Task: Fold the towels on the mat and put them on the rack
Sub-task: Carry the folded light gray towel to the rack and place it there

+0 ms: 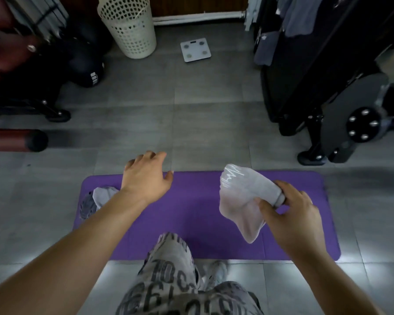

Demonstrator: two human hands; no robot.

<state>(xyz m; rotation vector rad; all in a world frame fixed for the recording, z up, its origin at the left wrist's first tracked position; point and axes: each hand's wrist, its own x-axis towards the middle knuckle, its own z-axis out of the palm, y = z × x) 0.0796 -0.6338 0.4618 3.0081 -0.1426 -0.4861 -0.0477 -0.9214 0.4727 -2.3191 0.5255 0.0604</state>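
- The right hand [291,212] grips a pale towel [241,196] by one bunched end, its fingers [290,189] curled over the top of the cloth and the thumb pressed in from below
- The pale towel is raised over the right half of the purple mat [191,214]; it spreads from the grip towards the far edge of the mat and sags in a loose fold towards the near edge
- The left hand [146,178] hovers palm down over the far left edge of the mat, its fingers [146,156] released and loosely spread, holding nothing
- A grey towel [98,198] lies crumpled at the left end of the mat, partly hidden by the left forearm
- The mat lies flat on the grey tiled floor [191,114], in front of the person's patterned shorts [168,280]
- Far across the floor a perforated cream laundry basket [130,26] stands upright, with a white bathroom scale [195,49] just to its right
- A black frame [316,53] hung with dark garments rises along the right side
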